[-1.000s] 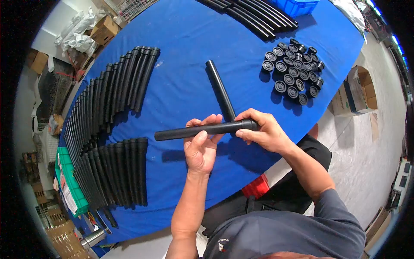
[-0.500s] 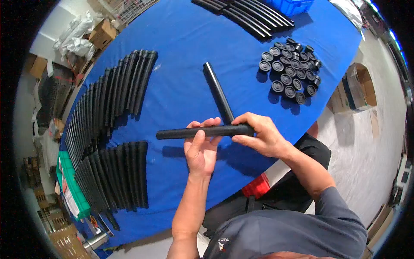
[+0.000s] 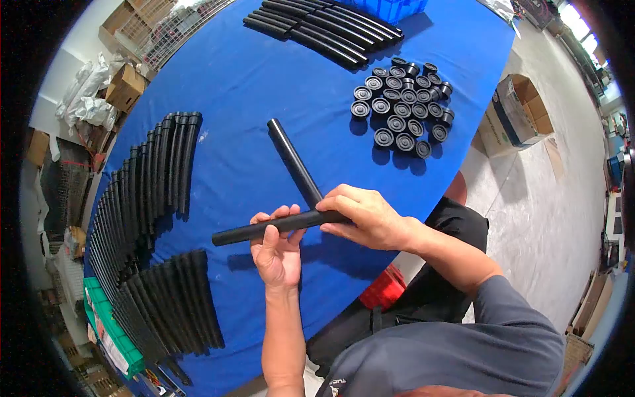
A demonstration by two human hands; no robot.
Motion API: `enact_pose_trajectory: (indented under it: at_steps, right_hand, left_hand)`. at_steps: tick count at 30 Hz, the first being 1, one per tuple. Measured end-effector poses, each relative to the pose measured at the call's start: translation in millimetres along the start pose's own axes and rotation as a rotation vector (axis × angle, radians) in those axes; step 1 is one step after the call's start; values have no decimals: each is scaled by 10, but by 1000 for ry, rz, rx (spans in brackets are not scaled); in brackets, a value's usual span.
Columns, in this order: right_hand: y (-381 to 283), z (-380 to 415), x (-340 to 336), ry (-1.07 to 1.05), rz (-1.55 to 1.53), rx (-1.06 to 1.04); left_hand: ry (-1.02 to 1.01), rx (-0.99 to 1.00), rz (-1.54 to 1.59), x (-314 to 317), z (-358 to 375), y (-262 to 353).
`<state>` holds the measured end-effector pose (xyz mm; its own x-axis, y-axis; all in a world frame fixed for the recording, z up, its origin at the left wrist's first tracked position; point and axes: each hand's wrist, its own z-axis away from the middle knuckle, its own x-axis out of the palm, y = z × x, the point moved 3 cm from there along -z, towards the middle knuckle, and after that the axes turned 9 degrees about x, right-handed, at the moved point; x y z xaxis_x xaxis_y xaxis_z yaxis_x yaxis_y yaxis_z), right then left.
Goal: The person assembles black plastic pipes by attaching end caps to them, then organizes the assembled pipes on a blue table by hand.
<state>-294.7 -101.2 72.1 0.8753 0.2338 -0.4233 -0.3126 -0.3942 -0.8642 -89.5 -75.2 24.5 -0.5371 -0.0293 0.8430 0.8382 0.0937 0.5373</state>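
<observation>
A long black tube (image 3: 239, 234) lies across both hands above the blue cloth, its left end sticking out free. My left hand (image 3: 278, 260) supports it from below, thumb on the near side and fingertips on the far side. Wrapped over the right end is my right hand (image 3: 372, 221), which hides that end. Beyond them, a second black tube (image 3: 293, 161) rests on the cloth at a slant, its near end partly behind my right fingers. Several round black caps (image 3: 405, 126) with ringed tops stand in a cluster farther right.
Rows of black tubes (image 3: 173, 165) with thicker ends cover the left side of the blue table (image 3: 231, 165). More tubes (image 3: 324, 30) lie at the far edge beside a blue crate (image 3: 390, 5). A green tray (image 3: 109, 324) sits at left; an open cardboard box (image 3: 516, 116) stands on the floor.
The camera view has shifted, moving the table contents left and mostly downward. My right hand now covers the tube's thicker end, and the tube slopes more, left end lower in view.
</observation>
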Motion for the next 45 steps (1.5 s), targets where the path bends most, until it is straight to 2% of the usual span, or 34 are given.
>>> enact_pose_trajectory:
  at_steps: [1,2,8,11,14,17,18,21,22,25,26,29,30,31,33,36,37,39,42,45]
  right_hand:
    - [-30,11,4,-6,18,-27]
    - [-39,23,-13,-63,-5,97]
    - [-58,6,-29,-63,18,133]
    - [-65,0,9,24,50,-34]
    - [-83,22,22,12,32,-74]
    - [-134,-30,-45,-328,-283,594]
    - [-106,-26,-40,-280,-253,538]
    - [-67,-15,19,45,-3,-110]
    - [-48,-13,56,96,102,-209]
    - [-72,20,-5,-56,-45,63]
    - [-106,-7,-60,-197,-129,281]
    - [25,19,-9,13,-106,90]
    - [-50,16,0,78,-23,-83]
    - [-82,52,44,70,137,-163]
    - [-117,74,74,70,180,-211]
    - [-44,20,-30,-160,-117,256]
    - [-80,-4,-73,-317,-386,613]
    - [-66,-7,-35,35,-85,41]
    - [-108,89,65,85,289,-262]
    - [-51,75,22,-14,-19,51]
  left_hand:
    - [-5,0,-9,-29,12,-11]
    - [-13,-1,-19,-44,14,-17]
    - [-11,26,-61,-15,32,-34]
    - [-6,23,-47,46,35,2]
    - [-33,-15,24,-44,10,37]
    - [-77,-4,21,-87,-17,66]
    - [-72,8,-14,-58,-17,75]
    - [-38,-30,18,-83,-42,61]
    - [-16,-51,50,-121,-31,61]
    - [-63,-31,4,-159,-44,92]
    - [-52,-14,-7,-133,-47,84]
    - [-1,-7,-26,-26,-35,63]
    - [27,-31,-23,-18,-37,47]
    - [58,-55,-19,-21,-29,29]
    - [40,-42,-5,-97,-37,48]
    - [-40,-34,-27,-94,-38,79]
    - [-73,-30,-41,-61,-39,85]
    - [-12,-33,-46,-49,-45,56]
    - [45,-55,-34,-101,-33,35]
    - [-6,-28,-55,-130,-50,62]
